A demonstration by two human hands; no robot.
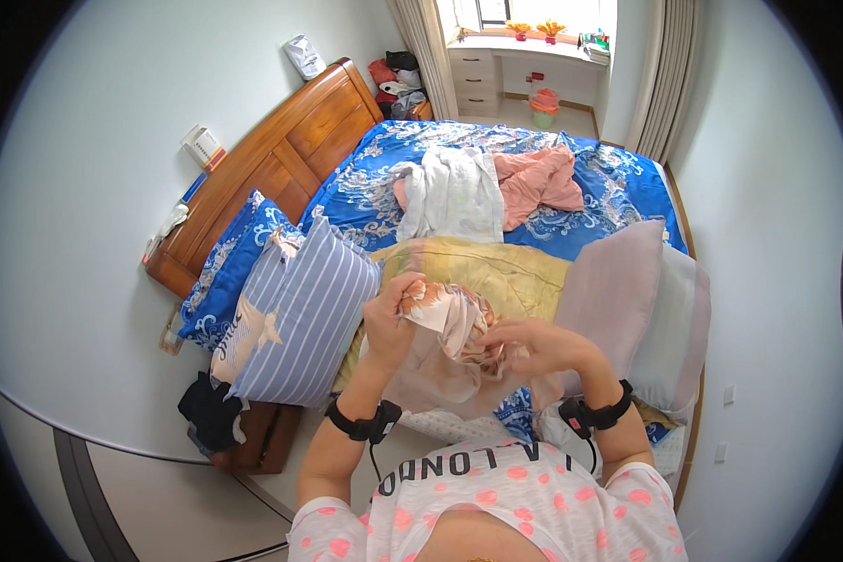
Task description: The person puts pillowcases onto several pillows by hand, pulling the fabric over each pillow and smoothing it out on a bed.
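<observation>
My left hand [391,317] is closed on one end of a floral cloth [450,321], white with orange and brown flowers, raised in front of my chest. The cloth hangs bunched and twisted between my hands. At its other end, my right hand [536,347] curls its fingers round the gathered folds; its fingertips are partly hidden in the fabric. Thin pale fabric [426,379] droops below, over the near part of the bed. Behind the cloth lies a yellow quilted cover [473,267].
Striped pillows [304,314] and a blue pillow [229,272] lean by the wooden headboard [295,140]. Pinkish-grey pillows [618,290] lie at right. White bedding [454,192] and a pink cloth [539,183] rest on the blue bedspread [637,192]. A nightstand [272,440] stands at near left.
</observation>
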